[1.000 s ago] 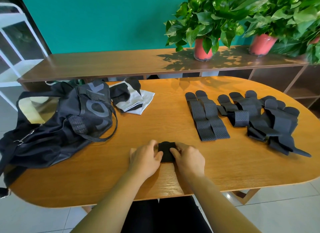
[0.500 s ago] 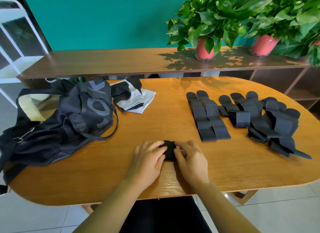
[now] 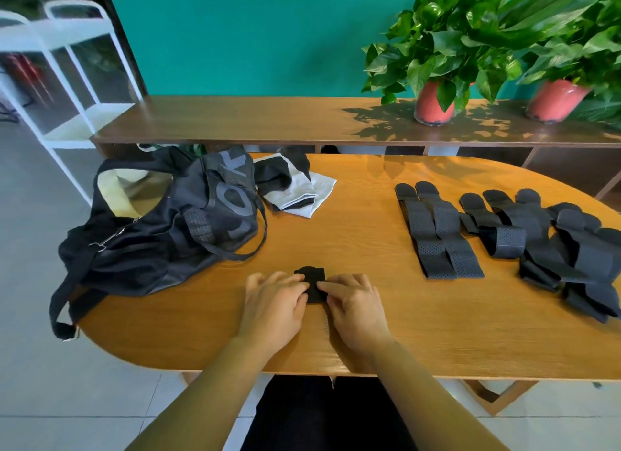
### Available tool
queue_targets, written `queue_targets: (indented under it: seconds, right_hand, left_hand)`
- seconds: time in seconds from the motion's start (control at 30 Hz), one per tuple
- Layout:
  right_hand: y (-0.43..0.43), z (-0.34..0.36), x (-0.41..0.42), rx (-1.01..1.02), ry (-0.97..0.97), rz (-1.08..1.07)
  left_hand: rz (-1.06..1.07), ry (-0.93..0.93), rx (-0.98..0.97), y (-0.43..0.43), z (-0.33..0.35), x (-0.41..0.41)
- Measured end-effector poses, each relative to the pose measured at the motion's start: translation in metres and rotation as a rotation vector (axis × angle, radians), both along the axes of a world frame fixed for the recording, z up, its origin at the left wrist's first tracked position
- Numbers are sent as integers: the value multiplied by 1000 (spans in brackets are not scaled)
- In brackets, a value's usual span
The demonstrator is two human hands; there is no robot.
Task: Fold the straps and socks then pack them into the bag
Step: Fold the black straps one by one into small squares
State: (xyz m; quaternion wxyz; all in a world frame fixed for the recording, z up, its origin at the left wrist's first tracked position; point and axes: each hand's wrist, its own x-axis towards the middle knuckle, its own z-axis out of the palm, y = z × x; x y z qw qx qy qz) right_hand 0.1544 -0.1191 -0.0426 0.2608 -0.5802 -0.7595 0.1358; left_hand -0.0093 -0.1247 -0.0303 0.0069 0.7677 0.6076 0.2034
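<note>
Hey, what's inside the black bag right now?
The bag is open; only pale lining shows through its mouth, nothing packed. Its black fabric covers the deeper part.
</note>
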Motion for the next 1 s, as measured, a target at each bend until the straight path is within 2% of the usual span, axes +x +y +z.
queue_targets:
  seconds: [0.23,0.57,0.8,1.0]
  right_hand:
    - [-2,5,-27,-23,10,94]
    - [5,12,-92,-114,-140,275]
    - [4,15,-131,-150,-244,363]
    - [6,14,-112,-117,-52,298]
  left_hand:
    - [31,73,30,0,-1,-17]
    - [85,72,169,-22,-9,-100]
    - [140,172,191,-31,-11,-137]
    - [71,125,275,-28,-2,-119]
